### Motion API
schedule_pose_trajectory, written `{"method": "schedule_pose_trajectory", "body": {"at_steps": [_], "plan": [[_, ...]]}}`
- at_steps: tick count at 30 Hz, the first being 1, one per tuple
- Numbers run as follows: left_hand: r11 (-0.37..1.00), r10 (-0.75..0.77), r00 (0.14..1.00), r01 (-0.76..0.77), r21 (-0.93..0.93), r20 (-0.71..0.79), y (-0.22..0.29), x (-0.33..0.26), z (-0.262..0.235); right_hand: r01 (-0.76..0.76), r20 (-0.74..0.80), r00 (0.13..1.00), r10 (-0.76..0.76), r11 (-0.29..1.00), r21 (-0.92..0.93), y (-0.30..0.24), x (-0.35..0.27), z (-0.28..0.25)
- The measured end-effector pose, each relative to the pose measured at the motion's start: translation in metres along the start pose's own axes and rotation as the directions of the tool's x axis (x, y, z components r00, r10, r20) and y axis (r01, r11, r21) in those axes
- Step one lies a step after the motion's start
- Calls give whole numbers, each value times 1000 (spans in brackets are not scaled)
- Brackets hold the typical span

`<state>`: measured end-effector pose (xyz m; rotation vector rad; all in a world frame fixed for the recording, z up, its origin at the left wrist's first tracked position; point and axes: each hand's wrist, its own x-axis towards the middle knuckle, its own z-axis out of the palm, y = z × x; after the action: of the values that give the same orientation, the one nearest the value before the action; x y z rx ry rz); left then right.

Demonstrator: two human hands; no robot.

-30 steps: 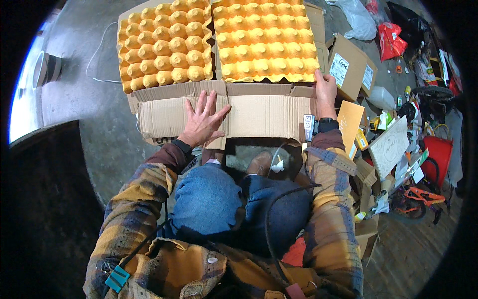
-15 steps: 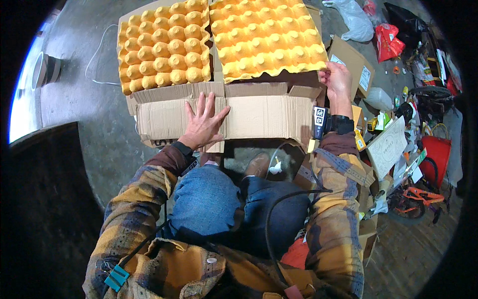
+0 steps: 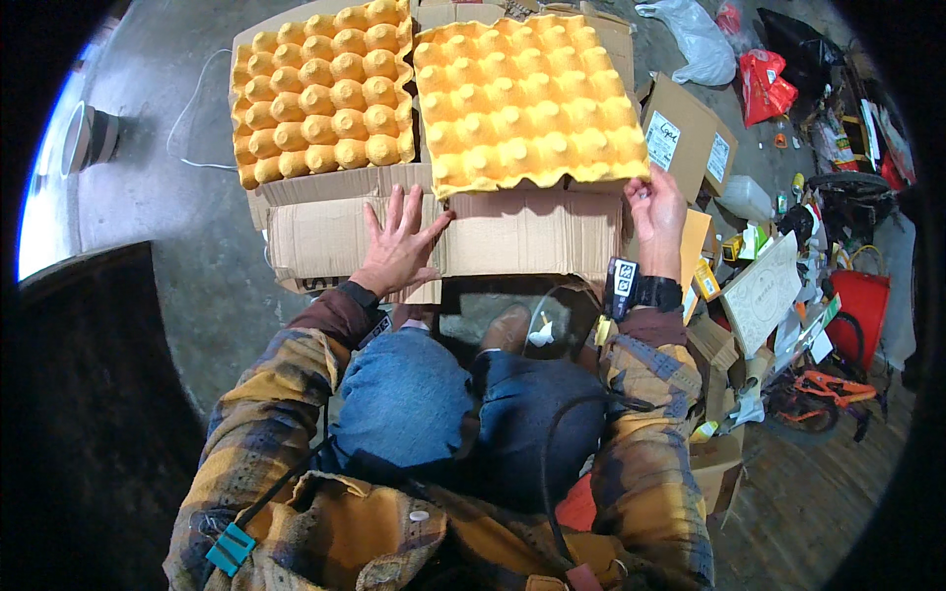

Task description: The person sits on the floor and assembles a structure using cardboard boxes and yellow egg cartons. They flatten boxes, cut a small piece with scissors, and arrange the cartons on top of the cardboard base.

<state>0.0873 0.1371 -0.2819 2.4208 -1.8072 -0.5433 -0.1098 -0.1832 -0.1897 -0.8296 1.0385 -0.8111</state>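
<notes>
My left hand (image 3: 399, 241) lies with spread fingers on the near flap (image 3: 512, 236) of a cardboard box, its thumb close to the near-left corner of the right-hand egg tray. My right hand (image 3: 658, 219) pinches the near-right corner of that yellow moulded egg tray (image 3: 532, 103). The tray is raised at the near side and overlaps part of the flap. Beside it, a second, darker yellow egg tray (image 3: 323, 94) rests on the left half of the box. What lies beneath the trays is hidden.
To the right stand an opened cardboard box (image 3: 695, 138), a translucent plastic jug (image 3: 746, 197) and a red bucket (image 3: 859, 320) among clutter. Plastic bags (image 3: 695, 39) lie at the far right. A white cable (image 3: 187, 128) runs over the floor at left. My knees (image 3: 404, 394) are below the flap.
My right hand has drawn the right egg tray toward me, so its near edge now covers part of the flap. Its far edge has come into view. My left hand has stayed nearly still.
</notes>
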Motion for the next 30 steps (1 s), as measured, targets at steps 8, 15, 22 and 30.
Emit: {"method": "schedule_pose_trajectory", "body": {"at_steps": [8, 15, 22, 30], "plan": [[998, 12, 1000, -11, -69, 18, -4, -2, -2, -7, -209, 978, -13, 995, -95, 56, -4, -25], [988, 33, 998, -42, -147, -58, -11, -11, -1, -12, -7, 1000, 12, 1000, 28, 55, -15, -25], [963, 138, 978, -170, -209, -158, -17, -21, -9, 118, -7, 993, -120, 988, -95, 39, -109, -128], [919, 85, 991, -117, -377, -100, -71, -60, -25, -285, -534, 846, -8, 838, -465, 126, -267, -337]]}}
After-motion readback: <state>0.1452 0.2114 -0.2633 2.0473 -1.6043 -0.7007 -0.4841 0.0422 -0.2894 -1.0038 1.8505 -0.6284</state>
